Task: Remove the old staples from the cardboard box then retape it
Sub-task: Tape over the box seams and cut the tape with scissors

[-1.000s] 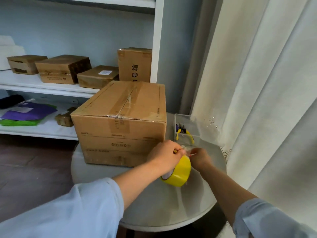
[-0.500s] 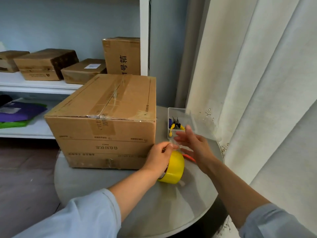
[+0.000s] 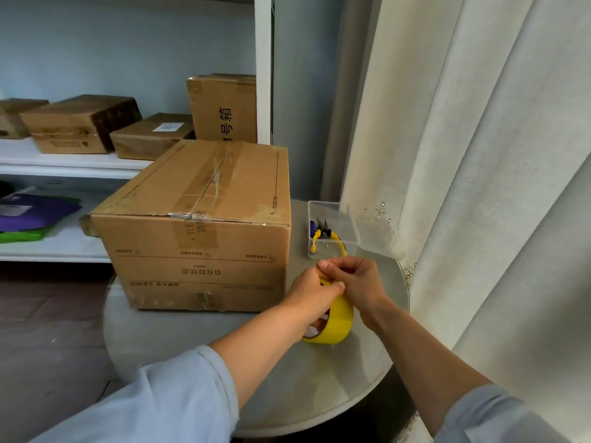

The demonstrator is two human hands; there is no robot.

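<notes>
A large cardboard box [image 3: 204, 225] stands on the round grey table [image 3: 198, 340], its top seam covered with old clear tape. Right of the box, my left hand [image 3: 311, 290] grips a yellow tape roll [image 3: 335, 324] held on edge just above the table. My right hand [image 3: 355, 279] pinches at the top of the roll, fingers closed on the tape's edge. Behind both hands sits a clear plastic tray [image 3: 332, 230] with yellow-handled pliers [image 3: 324, 238] inside.
White shelves [image 3: 64, 161] on the left carry several smaller cardboard boxes [image 3: 80, 123] and purple and green bags [image 3: 32, 215]. A pale curtain [image 3: 479, 155] hangs close along the table's right side. The table's front edge lies under my forearms.
My right hand came back from near the tray and closed on the top of the tape roll. The view shifted slightly left and closer to the box.
</notes>
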